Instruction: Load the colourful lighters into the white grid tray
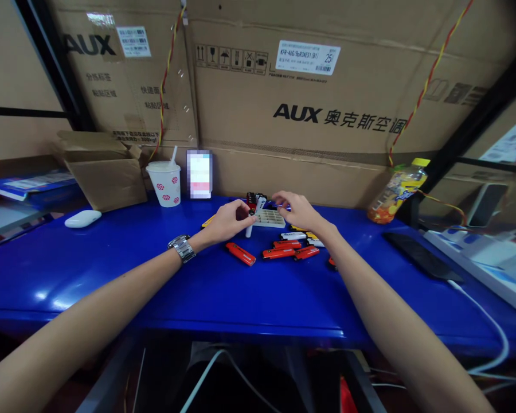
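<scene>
My left hand (231, 221), with a metal watch on its wrist, is closed at the fingertips by a small white cylindrical piece (248, 231) at the left end of a pale compartment tray (270, 218). My right hand (298, 209) is at the tray's right end, its fingers curved and apart, with nothing visible between them. A white lighter-like item (261, 204) stands tilted at the tray's back left, near dark and red ones. Red lighter-like items (241, 253) and several more red, white and yellow ones lie in front and to the right.
On the blue table (241, 298) stand a paper cup (165, 183), a phone (199, 175) and an open carton (107, 172) at the back left, with a white case (83, 218). A bottle (398, 192), black phone (421, 255) and power strip (485, 269) are right.
</scene>
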